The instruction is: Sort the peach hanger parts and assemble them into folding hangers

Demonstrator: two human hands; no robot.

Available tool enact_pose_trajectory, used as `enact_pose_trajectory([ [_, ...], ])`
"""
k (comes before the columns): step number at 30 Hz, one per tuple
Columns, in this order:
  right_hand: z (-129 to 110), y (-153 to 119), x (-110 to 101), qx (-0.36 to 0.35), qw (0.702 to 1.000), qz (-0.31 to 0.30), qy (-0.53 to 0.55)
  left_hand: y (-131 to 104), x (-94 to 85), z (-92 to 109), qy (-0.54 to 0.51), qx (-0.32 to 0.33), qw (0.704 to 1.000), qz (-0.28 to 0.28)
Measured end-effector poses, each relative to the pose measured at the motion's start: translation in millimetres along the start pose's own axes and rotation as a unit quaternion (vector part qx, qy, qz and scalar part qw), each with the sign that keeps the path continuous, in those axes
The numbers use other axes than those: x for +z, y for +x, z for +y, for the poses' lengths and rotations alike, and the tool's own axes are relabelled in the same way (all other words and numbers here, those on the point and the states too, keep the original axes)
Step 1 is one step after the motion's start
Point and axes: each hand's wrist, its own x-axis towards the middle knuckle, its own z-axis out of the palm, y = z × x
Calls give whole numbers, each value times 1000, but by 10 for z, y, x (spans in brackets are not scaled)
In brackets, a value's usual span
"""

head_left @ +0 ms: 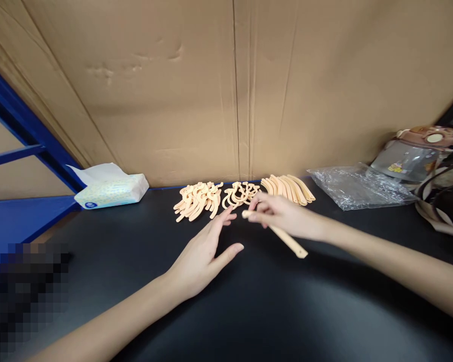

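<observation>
My right hand (277,213) is closed round a pale, strip-shaped piece (290,242), whose holed end slants down to the right while the other end pokes out past the fingertips. To its left, my left hand (207,249) is open over the black table, thumb apart from the fingers, holding nothing. Beyond the hands lie three groups of pale pieces: a heap of curved ones (198,200) at the left, hook-like ones (243,193) in the middle, partly behind my right hand, and a row of long curved strips (289,188) at the right.
A tissue pack (115,192) lies at the back left of the black table (226,322). Toward the right are a crumpled clear plastic bag (362,188), a clear bottle with a brown lid (407,156) and a dark item with straps. Cardboard (173,100) stands behind the table.
</observation>
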Motion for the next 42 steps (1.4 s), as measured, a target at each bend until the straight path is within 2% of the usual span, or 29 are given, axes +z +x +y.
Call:
enact_pose_trajectory([
  [2, -26, -64, 222, -4, 1000, -18, -4, 16, -7, 1, -22, 7, 1000, 15],
  [4, -27, -115, 341, 0, 1000, -25, 20, 32, -19, 10, -33, 25, 999, 12],
  [8, -26, -151, 380, 4, 995, -41, 89, 45, -32, 21, -28, 37, 999, 7],
  [10, -38, -128, 336, -3, 995, -53, 85, 44, -29, 21, -16, 35, 999, 5],
  [12, -48, -75, 219, -23, 999, -32, 29, 42, -24, 22, -5, 29, 999, 12],
  [13, -44, -41, 120, -30, 999, 1, -23, 41, -21, 24, 0, 23, 1000, 16],
  [15, 4, 28, -156, 6, 980, 120, -157, 41, -18, 32, 8, 12, 1000, 14],
  [16, 52, 55, -324, 62, 948, 186, -250, 41, -18, 36, 11, 9, 1000, 12],
  [17, 118, 74, -499, 141, 900, 233, -339, 43, -17, 39, 16, 7, 1000, 9],
  [19, 291, 84, -827, 213, 859, 262, -384, 50, -16, 43, 28, 8, 1000, 5],
  [21, 489, 69, -1066, 266, 842, 250, -398, 58, -15, 42, 40, 12, 999, 6],
  [23, 667, 54, -1191, 303, 842, 217, -390, 65, -14, 41, 48, 13, 999, 8],
  [27, 873, 77, -1207, 310, 878, 131, -339, 66, -19, 41, 60, 12, 998, 7],
  [30, 912, 117, -1168, 296, 899, 98, -307, 61, -19, 34, 66, 16, 998, -5],
  [33, 917, 132, -1147, 289, 907, 85, -294, 61, -7, 20, 67, 22, 997, -13],
  [38, 885, 109, -1132, 288, 903, 78, -308, 62, 13, 11, 58, 20, 998, -8],
  [42, 807, 106, -1111, 289, 885, 97, -353, 52, 12, 18, 57, 16, 998, -5],
])
